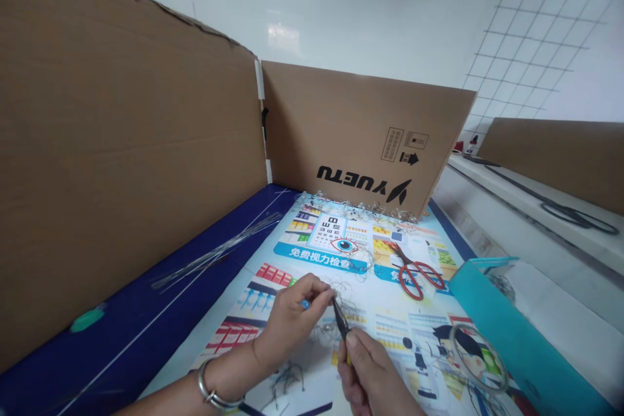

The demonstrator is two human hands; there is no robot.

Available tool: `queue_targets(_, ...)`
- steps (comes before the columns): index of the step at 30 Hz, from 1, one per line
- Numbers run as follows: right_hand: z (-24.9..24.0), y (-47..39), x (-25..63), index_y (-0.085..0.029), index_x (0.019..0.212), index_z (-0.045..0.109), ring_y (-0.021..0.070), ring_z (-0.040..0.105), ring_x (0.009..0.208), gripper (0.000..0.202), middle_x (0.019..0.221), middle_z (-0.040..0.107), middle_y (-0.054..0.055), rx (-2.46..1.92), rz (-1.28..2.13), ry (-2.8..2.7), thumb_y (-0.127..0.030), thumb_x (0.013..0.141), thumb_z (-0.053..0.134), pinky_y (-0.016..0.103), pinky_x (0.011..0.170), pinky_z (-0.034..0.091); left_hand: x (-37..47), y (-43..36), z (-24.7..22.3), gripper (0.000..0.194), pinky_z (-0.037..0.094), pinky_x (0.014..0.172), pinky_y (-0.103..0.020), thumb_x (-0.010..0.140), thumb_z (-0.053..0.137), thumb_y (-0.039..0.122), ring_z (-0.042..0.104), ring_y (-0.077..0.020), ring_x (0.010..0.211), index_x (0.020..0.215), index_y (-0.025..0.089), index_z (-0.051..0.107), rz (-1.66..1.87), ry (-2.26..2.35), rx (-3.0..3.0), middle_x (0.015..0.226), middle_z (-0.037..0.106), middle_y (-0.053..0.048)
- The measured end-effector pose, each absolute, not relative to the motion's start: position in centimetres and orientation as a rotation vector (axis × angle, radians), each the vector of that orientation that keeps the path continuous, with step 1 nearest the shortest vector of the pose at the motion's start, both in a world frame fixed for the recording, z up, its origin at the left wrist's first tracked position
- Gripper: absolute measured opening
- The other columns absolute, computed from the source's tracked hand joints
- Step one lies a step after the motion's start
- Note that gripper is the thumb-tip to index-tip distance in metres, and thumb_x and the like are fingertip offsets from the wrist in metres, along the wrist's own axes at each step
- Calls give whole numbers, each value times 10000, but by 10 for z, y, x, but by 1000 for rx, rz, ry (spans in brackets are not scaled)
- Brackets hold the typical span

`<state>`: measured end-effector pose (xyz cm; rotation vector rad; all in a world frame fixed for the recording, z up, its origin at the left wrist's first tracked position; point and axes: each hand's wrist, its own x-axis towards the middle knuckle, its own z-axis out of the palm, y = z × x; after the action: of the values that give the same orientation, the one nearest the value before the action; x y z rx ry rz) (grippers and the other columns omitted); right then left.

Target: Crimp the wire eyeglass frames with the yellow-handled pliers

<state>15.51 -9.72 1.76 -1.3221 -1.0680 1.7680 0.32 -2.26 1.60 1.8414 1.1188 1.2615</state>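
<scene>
My right hand [368,370] is wrapped round dark-tipped pliers [340,320], whose jaws point up and to the left. At the jaws' tip, my left hand [297,312] pinches with thumb and forefinger; thin wire [347,304] curls out just beside them. What lies between my left fingertips is too small to make out. Beneath both hands is a printed poster sheet [263,268]. Red-handled scissors [414,273] rest on it, beyond my right hand. More dark wire pieces [287,382] lie below my left wrist.
Cardboard walls [131,143] stand at the left and back. Long straight wires [219,250] lie on the blue surface at left. Wire scraps [361,210] line the back edge. A teal box [531,338] holding wire and a clear ring [478,359] are at right.
</scene>
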Motion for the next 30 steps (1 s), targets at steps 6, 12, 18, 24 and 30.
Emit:
queue_targets(6, 14, -93, 160, -206, 730, 387, 36, 232, 394, 480, 543, 335, -81, -1346, 1609, -1304, -685, 751, 406, 159, 323, 161, -3, -20, 22, 147, 432, 625, -219, 825, 515, 232, 564, -113, 629, 708, 158, 565, 1259, 1054, 1936, 661, 610, 1)
queue_targets(12, 12, -91, 168, -200, 732, 376, 65, 329, 488, 389, 578, 367, -57, -1410, 1337, -1644, -561, 867, 319, 189, 431, 249, -6, -20, 27, 158, 408, 576, -209, 823, 507, 234, 530, -109, 597, 696, 157, 559, 1232, 1036, 1997, 638, 589, 3)
queue_targets(18, 13, -90, 170, -202, 709, 374, 93, 348, 549, 326, 583, 366, -50, -1440, 1086, -1858, -460, 898, 315, 220, 506, 266, -9, -20, 34, 146, 388, 568, -203, 806, 502, 207, 515, -106, 590, 678, 161, 552, 1152, 1034, 2066, 634, 584, 10)
queue_targets(24, 16, -90, 173, -210, 746, 399, 112, 400, 579, 270, 639, 449, -32, -1460, 921, -2011, -404, 906, 301, 230, 542, 284, -12, -17, 38, 134, 371, 570, -201, 793, 496, 171, 519, -105, 583, 679, 166, 566, 1056, 1032, 2141, 627, 591, 15)
queue_targets(30, 17, -88, 176, -211, 824, 435, 159, 490, 667, 213, 766, 561, 24, -1553, 712, -2204, -349, 905, 295, 256, 578, 290, -13, -15, 39, 128, 357, 553, -192, 779, 490, 143, 510, -98, 567, 678, 167, 565, 975, 1009, 2172, 608, 588, 23)
